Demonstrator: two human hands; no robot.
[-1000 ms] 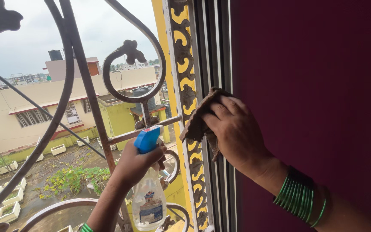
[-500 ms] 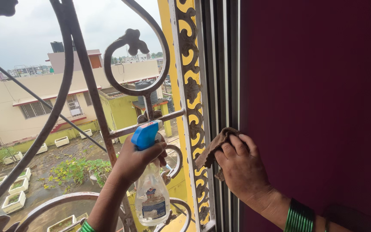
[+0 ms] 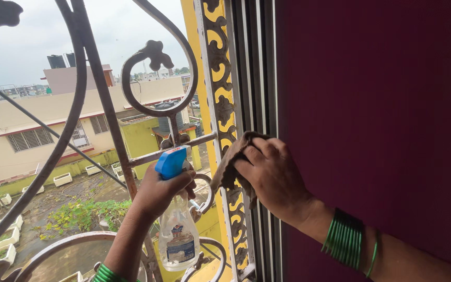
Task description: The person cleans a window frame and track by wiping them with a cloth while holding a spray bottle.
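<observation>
**Cloth back up the window frame's channels**

Head view: the right hand [image 3: 273,175] presses a brown cloth [image 3: 229,164] flat against the grey metal tracks of the window frame [image 3: 261,78], its grip closed over the bunched fabric with the fingers spread on top. Half a second ago the same hand and cloth sat lower on those tracks; a second ago they were higher. The cloth has thus gone down and come partway back up, so the wiping looks like repeated up-and-down strokes along the same vertical channels, beside the yellow scrollwork strip [image 3: 220,94]. Green bangles [image 3: 346,239] circle the right wrist.

The left hand [image 3: 160,190] is wrapped around the neck of a clear spray bottle [image 3: 179,240] with a blue trigger head [image 3: 171,162], held upright just in front of the dark iron window grille [image 3: 105,104]. Its place has barely shifted across the three moments, and the nozzle points away from the tracks. Beyond the grille lie cream and green buildings [image 3: 53,125] under a grey sky.
</observation>
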